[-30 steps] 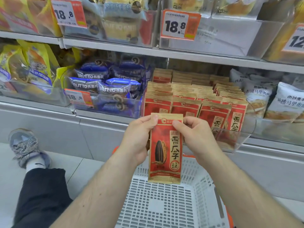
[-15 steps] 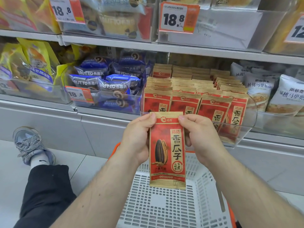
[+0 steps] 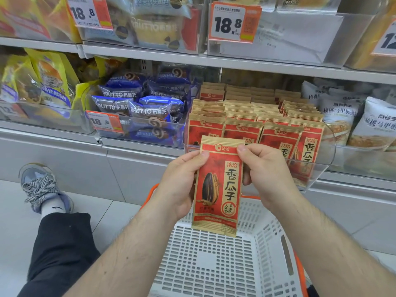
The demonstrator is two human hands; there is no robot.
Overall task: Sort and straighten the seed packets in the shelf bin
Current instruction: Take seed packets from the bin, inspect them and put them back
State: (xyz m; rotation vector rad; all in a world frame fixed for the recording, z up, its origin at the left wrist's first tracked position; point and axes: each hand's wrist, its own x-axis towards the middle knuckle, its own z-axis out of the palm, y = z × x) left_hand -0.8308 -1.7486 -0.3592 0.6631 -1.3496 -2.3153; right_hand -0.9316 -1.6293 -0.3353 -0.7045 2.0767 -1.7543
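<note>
A red and gold sunflower seed packet (image 3: 217, 185) hangs upright in front of the shelf, above a white basket. My left hand (image 3: 179, 185) pinches its upper left edge and my right hand (image 3: 265, 174) pinches its upper right edge. Behind it, the clear shelf bin (image 3: 321, 168) holds several rows of matching seed packets (image 3: 252, 116) standing upright, with the front row facing me.
A white perforated basket (image 3: 218, 264) with an orange rim sits under my hands. Blue Brutto bread packs (image 3: 137, 106) fill the bin to the left, white snack bags (image 3: 351, 116) the bin to the right. My leg and grey shoe (image 3: 40, 187) rest on the floor at left.
The packet and both hands have drifted slightly down and right, with the packet tilting a little. Both hands keep their grip near its top.
</note>
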